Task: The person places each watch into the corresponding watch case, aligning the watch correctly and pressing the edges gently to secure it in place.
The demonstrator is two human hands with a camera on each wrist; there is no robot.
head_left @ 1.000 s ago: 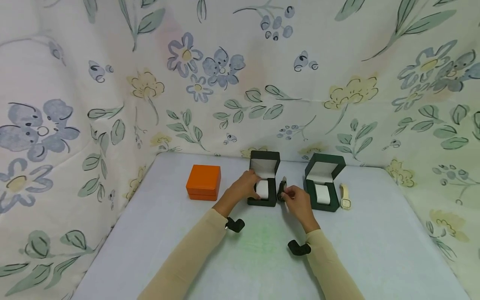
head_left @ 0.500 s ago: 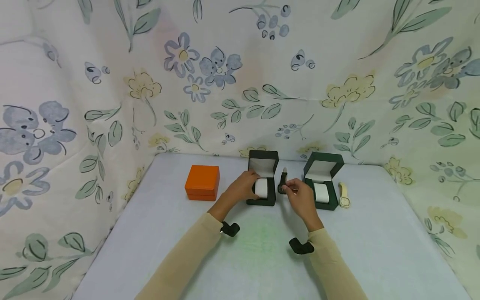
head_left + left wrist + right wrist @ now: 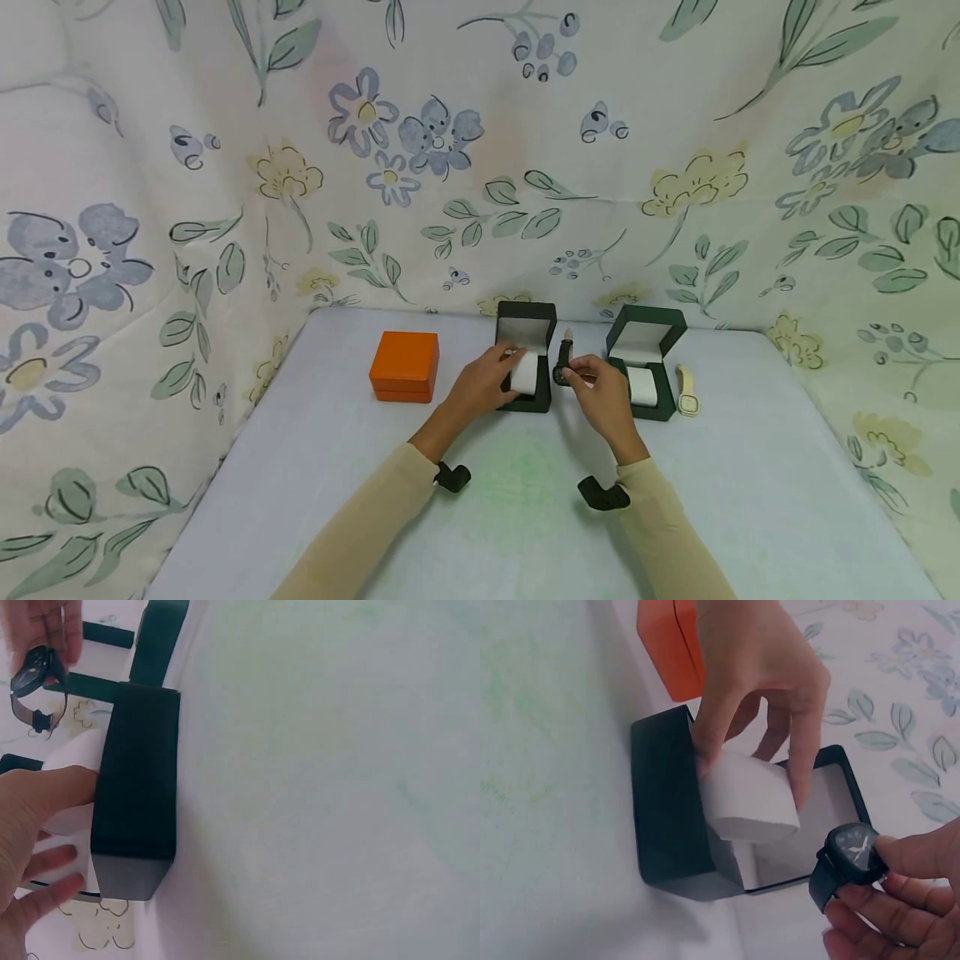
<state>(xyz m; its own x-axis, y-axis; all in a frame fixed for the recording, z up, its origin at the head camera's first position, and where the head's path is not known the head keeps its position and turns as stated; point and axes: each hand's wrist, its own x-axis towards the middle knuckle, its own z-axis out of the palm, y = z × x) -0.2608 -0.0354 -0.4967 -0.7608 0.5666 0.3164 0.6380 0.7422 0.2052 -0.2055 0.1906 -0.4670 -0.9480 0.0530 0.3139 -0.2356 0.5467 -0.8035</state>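
Observation:
My left hand (image 3: 480, 385) pinches a white watch cushion (image 3: 750, 796) between thumb and fingers. The cushion sits partly out of a dark green watch box (image 3: 664, 806), tilted above its white-lined inside. In the head view the box's lid (image 3: 528, 327) stands raised at the back. To the right of this box, my right hand (image 3: 603, 398) holds a black wristwatch (image 3: 856, 851) by its case, thumb at the dial's edge. The watch's dark strap (image 3: 34, 718) hangs in a loop in the left wrist view.
A second open green watch box (image 3: 655, 402) with a white cushion (image 3: 642, 386) stands right of my right hand. Beside it lies a gold-coloured watch (image 3: 687, 392). A closed orange box (image 3: 405, 367) is on the left of the white table (image 3: 480, 533). Floral cloth (image 3: 480, 167) hangs behind.
My left fingers have closed on the white cushion and drawn it slightly up and tilted. My right hand has raised and turned the black watch, now staying beside the box.

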